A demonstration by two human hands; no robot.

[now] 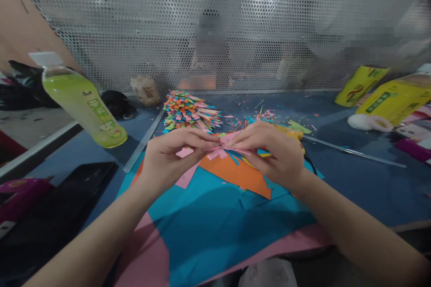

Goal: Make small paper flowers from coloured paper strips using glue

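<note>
My left hand point(178, 152) and my right hand point(269, 150) meet near the middle of the view, both pinching a small piece of pink paper with cut strips point(218, 152). Under them lie an orange paper piece point(242, 177) and a pink paper piece point(186, 177), on a large blue sheet point(215, 224). Pink paper point(148, 255) sticks out from beneath the blue sheet. Just behind my left hand stands a layered pile of multicoloured paper strips point(185, 110). Part of a yellow tool point(291, 132) shows behind my right hand.
A green drink bottle point(84, 103) tilts at left, near a black phone-like object point(74, 202). Clear sticks point(143, 141) and paper scraps point(262, 116) lie on the blue table point(357, 188). Yellow containers point(362, 85) stand at right. A perforated metal panel point(134, 18) rises behind.
</note>
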